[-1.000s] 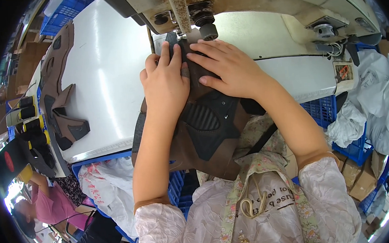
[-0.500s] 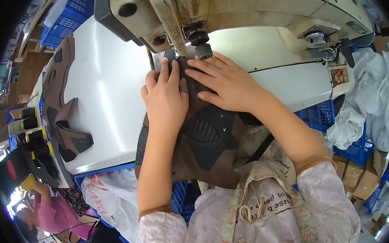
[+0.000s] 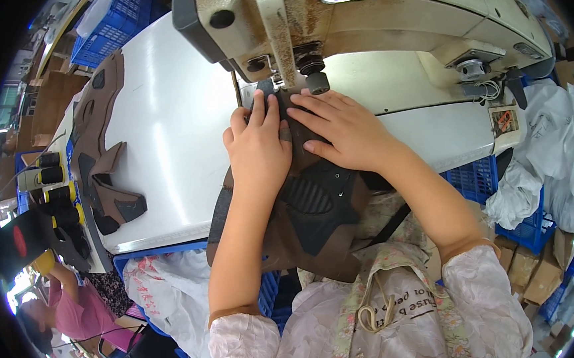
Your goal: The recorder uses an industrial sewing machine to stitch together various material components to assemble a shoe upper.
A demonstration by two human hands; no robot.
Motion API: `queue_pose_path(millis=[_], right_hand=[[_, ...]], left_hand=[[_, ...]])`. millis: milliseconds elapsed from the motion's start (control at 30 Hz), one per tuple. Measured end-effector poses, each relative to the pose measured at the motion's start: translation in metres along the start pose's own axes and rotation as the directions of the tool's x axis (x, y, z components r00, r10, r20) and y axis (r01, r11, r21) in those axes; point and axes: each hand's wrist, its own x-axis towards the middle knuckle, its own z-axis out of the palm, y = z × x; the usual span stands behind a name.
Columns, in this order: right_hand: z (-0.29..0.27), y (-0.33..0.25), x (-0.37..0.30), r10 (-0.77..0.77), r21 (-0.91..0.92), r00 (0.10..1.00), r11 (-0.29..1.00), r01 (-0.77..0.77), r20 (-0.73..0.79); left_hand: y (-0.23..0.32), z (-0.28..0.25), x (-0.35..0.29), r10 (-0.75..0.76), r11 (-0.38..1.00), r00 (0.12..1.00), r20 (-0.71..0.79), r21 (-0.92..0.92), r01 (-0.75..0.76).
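A brown and dark grey shaped fabric piece (image 3: 322, 210), with a ribbed oval patch on it, runs from my lap up to the sewing machine (image 3: 396, 22). Its far end lies under the machine's needle area (image 3: 279, 83). My left hand (image 3: 258, 144) rests on the piece's left side, fingers stretched toward the needle and a dark band round one finger. On the right side my right hand (image 3: 343, 128) lies flat, fingers extended and pointing left. Both sets of fingertips are just in front of the needle area, pressing on the fabric. The stitching point itself is too small to make out.
More brown fabric pieces (image 3: 101, 145) lie along the white table's (image 3: 164, 141) left edge, beside thread spools (image 3: 50, 175). A blue crate (image 3: 113, 28) stands far left. White bags (image 3: 168, 287) are below the table; others hang right (image 3: 551, 154). A person in pink (image 3: 87, 313) sits at lower left.
The whole view has shifted, so machine, table and hands appear slightly further right and lower. Both hands keep nearly the same pose on the fabric piece.
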Motion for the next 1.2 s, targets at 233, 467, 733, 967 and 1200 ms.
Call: queue_pose_path(millis=[233, 467, 733, 967, 1200], right_hand=[[0.001, 0.0, -0.001, 0.012, 0.014, 1.0, 1.0, -0.012, 0.008], [0.001, 0.0, -0.001, 0.011, 0.009, 1.0, 1.0, -0.012, 0.014], [0.002, 0.0, -0.001, 0.011, 0.002, 1.0, 1.0, -0.011, 0.002], [-0.009, -0.02, -0.002, 0.114, -0.115, 0.99, 0.988, -0.104, 0.082], [0.001, -0.029, -0.017, 0.179, -0.097, 0.983, 0.979, -0.181, -0.031]], left_hand=[[-0.002, 0.002, -0.001, 0.017, 1.0, 1.0, -0.026, -0.006, -0.017], [-0.002, 0.002, -0.002, 0.017, 1.0, 1.0, -0.017, 0.016, -0.017], [-0.002, 0.003, -0.001, 0.022, 1.0, 0.999, -0.038, -0.021, -0.023], [-0.017, -0.02, -0.008, 0.11, 0.967, 0.987, 0.114, -0.243, -0.079], [-0.009, -0.02, -0.013, 0.16, 0.982, 0.983, 0.091, -0.119, -0.149]])
